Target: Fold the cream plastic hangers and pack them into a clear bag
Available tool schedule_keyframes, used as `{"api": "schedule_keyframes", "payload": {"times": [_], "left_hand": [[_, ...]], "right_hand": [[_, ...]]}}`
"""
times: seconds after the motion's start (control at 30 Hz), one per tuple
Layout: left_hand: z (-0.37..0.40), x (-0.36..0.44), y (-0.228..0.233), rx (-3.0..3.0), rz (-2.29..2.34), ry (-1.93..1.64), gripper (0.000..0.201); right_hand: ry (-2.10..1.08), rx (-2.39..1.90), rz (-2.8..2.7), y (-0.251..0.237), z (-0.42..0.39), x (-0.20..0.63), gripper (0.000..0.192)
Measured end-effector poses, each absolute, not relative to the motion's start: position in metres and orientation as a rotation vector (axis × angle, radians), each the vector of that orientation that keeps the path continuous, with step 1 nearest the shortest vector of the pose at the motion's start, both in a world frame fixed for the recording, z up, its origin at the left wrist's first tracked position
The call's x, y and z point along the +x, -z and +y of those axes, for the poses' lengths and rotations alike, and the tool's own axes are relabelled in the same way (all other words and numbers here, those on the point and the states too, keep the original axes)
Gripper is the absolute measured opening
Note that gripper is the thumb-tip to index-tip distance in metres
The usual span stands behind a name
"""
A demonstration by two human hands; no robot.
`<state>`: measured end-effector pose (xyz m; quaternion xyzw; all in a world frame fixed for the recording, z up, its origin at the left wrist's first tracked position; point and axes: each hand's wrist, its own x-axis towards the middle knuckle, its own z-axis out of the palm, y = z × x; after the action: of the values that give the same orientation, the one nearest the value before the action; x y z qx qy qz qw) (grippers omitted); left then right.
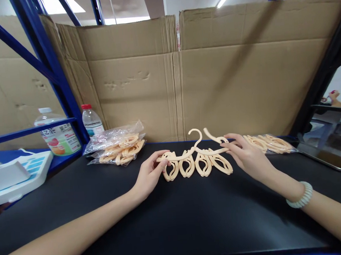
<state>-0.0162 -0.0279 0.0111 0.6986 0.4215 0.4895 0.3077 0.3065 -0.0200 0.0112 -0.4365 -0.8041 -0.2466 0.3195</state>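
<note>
A peach plastic folding hanger (197, 160) lies spread out on the black tabletop (176, 219), its hook pointing away from me and several loop-shaped clips hanging toward me. My left hand (150, 175) pinches the hanger's left end between thumb and fingers. At the other end my right hand (245, 155) grips the hanger's right arm, where a second hook piece (214, 137) sticks up beside the fingers. A pale bead bracelet (301, 195) circles my right wrist.
A clear bag of folded peach hangers (119, 148) lies at the back left, and more hangers (271, 143) lie at the back right. Two bottles (91, 120) (58, 134) stand by the blue rack post. Cardboard (179, 77) walls the back. A white device (17, 175) sits left; a tray (330, 148) sits right.
</note>
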Motion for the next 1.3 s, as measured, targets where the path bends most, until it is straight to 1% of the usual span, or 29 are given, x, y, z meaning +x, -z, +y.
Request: {"api": "schedule_keyframes", "payload": {"times": [0.13, 0.33, 0.43, 0.53, 0.63, 0.77, 0.83, 1.07, 1.2, 1.3], "left_hand": [[-0.027, -0.016, -0.011, 1.829, 1.111, -1.311, 0.037], [-0.026, -0.017, -0.009, 1.807, 1.074, -1.296, 0.037], [-0.027, -0.017, -0.010, 1.794, 1.096, -1.300, 0.037], [-0.029, -0.016, -0.011, 1.785, 1.105, -1.314, 0.035], [-0.033, -0.012, -0.013, 1.767, 1.061, -1.313, 0.033], [-0.041, -0.004, -0.016, 1.712, 0.961, -1.285, 0.033], [-0.046, 0.001, -0.015, 1.697, 0.917, -1.264, 0.034], [-0.056, 0.012, -0.015, 1.683, 0.825, -1.220, 0.035], [-0.060, 0.014, -0.016, 1.664, 0.829, -1.219, 0.036], [-0.059, 0.013, -0.015, 1.634, 0.839, -1.231, 0.037]], "right_hand": [[0.340, -1.060, -2.039, -0.010, -0.017, 0.305, 0.030], [-0.374, -1.068, -1.835, -0.006, -0.007, 0.308, 0.030], [-0.564, -1.033, -1.753, -0.008, -0.007, 0.308, 0.034], [-0.691, -1.026, -1.674, -0.011, -0.010, 0.305, 0.037], [-0.846, -1.013, -1.612, -0.012, -0.015, 0.300, 0.036], [-1.040, -0.909, -1.490, -0.014, -0.025, 0.285, 0.043], [-1.108, -0.861, -1.443, -0.015, -0.031, 0.276, 0.043], [-1.266, -0.855, -1.539, -0.011, -0.046, 0.253, 0.037], [-1.268, -0.873, -1.562, -0.006, -0.047, 0.248, 0.036], [-1.281, -0.848, -1.678, -0.006, -0.050, 0.247, 0.030]]}}
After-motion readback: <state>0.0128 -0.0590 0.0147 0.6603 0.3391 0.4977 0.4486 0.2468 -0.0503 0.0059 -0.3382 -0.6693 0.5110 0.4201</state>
